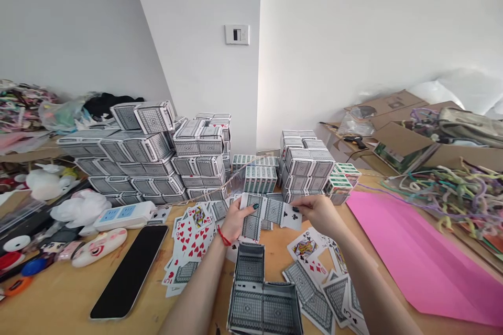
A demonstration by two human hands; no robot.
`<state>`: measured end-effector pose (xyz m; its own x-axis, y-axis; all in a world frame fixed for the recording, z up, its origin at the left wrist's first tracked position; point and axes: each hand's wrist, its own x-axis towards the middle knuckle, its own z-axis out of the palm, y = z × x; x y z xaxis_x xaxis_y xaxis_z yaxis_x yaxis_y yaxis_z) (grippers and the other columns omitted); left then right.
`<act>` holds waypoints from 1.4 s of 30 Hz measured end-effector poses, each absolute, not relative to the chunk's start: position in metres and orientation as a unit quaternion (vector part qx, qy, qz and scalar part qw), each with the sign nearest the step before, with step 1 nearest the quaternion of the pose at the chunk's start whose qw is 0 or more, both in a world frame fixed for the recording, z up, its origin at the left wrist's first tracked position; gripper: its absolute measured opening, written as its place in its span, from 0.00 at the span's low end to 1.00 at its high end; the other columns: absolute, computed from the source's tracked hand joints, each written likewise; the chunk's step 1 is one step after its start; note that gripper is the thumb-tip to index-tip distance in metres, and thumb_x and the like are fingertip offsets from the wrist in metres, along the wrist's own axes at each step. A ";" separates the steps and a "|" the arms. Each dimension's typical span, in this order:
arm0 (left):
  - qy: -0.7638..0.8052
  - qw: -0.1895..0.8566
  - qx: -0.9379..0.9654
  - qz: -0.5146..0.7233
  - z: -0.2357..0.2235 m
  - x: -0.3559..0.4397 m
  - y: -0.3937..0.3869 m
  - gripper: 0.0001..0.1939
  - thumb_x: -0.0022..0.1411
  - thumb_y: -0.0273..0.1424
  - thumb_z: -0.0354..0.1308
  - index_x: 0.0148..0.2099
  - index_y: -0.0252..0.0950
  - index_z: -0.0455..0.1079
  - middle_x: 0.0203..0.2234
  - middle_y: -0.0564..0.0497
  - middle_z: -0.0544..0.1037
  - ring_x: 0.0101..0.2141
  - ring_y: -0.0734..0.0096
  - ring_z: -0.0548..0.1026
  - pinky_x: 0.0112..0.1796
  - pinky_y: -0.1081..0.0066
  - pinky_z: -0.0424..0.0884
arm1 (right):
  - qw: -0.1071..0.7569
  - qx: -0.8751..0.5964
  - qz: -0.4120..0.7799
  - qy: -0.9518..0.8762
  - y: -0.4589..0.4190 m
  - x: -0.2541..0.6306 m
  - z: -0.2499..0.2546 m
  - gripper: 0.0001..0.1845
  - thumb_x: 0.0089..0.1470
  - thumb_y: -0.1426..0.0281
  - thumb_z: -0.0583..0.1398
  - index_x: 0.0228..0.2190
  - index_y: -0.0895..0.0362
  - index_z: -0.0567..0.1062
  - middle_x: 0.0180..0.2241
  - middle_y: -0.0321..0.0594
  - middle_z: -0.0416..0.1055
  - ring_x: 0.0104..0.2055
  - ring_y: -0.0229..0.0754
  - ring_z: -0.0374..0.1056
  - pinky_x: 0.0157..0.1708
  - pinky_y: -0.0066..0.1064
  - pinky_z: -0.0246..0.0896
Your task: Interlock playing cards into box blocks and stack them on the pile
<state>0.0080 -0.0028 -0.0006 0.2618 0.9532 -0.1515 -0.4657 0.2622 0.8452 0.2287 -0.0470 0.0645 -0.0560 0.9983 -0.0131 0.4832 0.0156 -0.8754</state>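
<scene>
The half-closed left hand (pixel 232 221) pinches thin, finely patterned card (pixel 251 224). The right hand (pixel 319 213) pinches a flat clubs card (pixel 291 220).

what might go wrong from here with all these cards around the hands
The folded-card piece sits between the forearms, so an elbow swing might knock it. Loose cards lie near the right forearm and could get dragged about. The right hand pinches a club card near one edge, so it might slip or bend.
</scene>
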 end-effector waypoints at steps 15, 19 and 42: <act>0.368 0.695 0.370 0.494 -0.003 0.008 -0.001 0.18 0.39 0.29 0.66 0.35 0.32 0.70 0.31 0.46 0.78 0.33 0.64 0.76 0.34 0.68 0.71 | 0.403 -0.612 0.333 -0.594 -0.035 0.226 0.041 0.11 0.43 0.73 0.55 0.29 0.56 0.75 0.25 0.39 0.75 0.25 0.42 0.71 0.26 0.32 0.67; 0.396 0.666 0.354 0.524 -0.007 0.008 0.003 0.16 0.40 0.30 0.66 0.34 0.31 0.69 0.28 0.47 0.78 0.28 0.67 0.75 0.31 0.69 0.71 | 0.477 -0.560 0.436 -0.519 -0.031 0.222 0.035 0.14 0.44 0.65 0.58 0.35 0.57 0.69 0.25 0.39 0.73 0.26 0.42 0.70 0.25 0.32 0.69; 0.432 0.625 0.431 0.486 -0.005 0.007 0.000 0.13 0.37 0.25 0.64 0.31 0.32 0.72 0.23 0.50 0.77 0.26 0.67 0.75 0.30 0.70 0.69 | 0.440 -0.491 0.548 -0.515 -0.028 0.214 -0.004 0.19 0.42 0.54 0.58 0.23 0.56 0.62 0.14 0.31 0.67 0.13 0.35 0.64 0.12 0.25 0.60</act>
<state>0.0072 -0.0002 -0.0051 0.1531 0.9808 -0.1209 -0.2349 0.1550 0.9596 0.2135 -0.0281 -0.0044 -0.1305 0.9878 -0.0848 0.0220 -0.0826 -0.9963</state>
